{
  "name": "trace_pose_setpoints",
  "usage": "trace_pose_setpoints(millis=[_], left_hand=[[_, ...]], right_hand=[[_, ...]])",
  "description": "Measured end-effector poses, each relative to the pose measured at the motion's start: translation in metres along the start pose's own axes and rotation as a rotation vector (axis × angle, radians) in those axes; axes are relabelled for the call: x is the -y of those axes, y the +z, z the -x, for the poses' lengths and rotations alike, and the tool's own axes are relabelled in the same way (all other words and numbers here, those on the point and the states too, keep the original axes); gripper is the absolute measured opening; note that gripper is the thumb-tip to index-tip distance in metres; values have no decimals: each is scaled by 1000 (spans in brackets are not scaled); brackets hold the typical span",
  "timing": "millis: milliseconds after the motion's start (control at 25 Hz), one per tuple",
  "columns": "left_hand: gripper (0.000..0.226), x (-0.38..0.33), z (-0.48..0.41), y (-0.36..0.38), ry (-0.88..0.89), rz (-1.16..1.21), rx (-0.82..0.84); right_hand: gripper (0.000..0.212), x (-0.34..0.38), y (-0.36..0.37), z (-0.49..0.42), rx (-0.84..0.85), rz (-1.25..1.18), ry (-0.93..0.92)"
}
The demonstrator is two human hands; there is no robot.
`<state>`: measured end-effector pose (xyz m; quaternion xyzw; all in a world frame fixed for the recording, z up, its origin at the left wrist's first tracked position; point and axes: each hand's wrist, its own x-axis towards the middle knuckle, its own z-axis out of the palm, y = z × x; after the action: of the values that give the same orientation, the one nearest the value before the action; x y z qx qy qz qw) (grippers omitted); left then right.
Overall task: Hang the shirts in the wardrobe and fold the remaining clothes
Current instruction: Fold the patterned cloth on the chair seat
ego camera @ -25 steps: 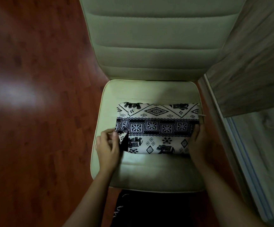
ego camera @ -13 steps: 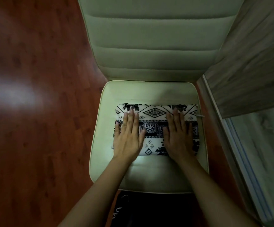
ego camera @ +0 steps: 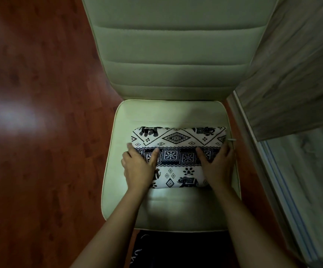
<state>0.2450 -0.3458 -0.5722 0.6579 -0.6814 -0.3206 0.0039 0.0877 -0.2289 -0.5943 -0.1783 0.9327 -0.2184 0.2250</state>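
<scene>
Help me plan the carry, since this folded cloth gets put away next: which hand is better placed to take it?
Probably right, narrowly. The left hand and right hand each hold an end of the folded garment on the chair seat, but the right's end lies nearer the wood-grain panel.

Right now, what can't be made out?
Head view:
- folded cloth: garment type, hidden by folds.
- left hand, right hand: gripping or pressing, fingertips hidden at cloth ends.
- dark item below the chair seat: cut by bottom edge, dim.
- small pale object by right hand: too small.
</scene>
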Motion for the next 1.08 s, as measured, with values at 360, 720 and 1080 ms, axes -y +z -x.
trace_pose_setpoints(millis=[360, 720, 1080], left_hand=[[70, 6, -21, -7, 42, 91, 104], [37, 21, -30, -20, 110, 501, 223], [111, 21, -15, -33, 199, 387, 312]], right_hand=[[86, 7, -5, -6, 4, 332, -32], [64, 21, -21, 4, 273, -806, 187], [105, 1, -11, 16, 236, -487, 51]])
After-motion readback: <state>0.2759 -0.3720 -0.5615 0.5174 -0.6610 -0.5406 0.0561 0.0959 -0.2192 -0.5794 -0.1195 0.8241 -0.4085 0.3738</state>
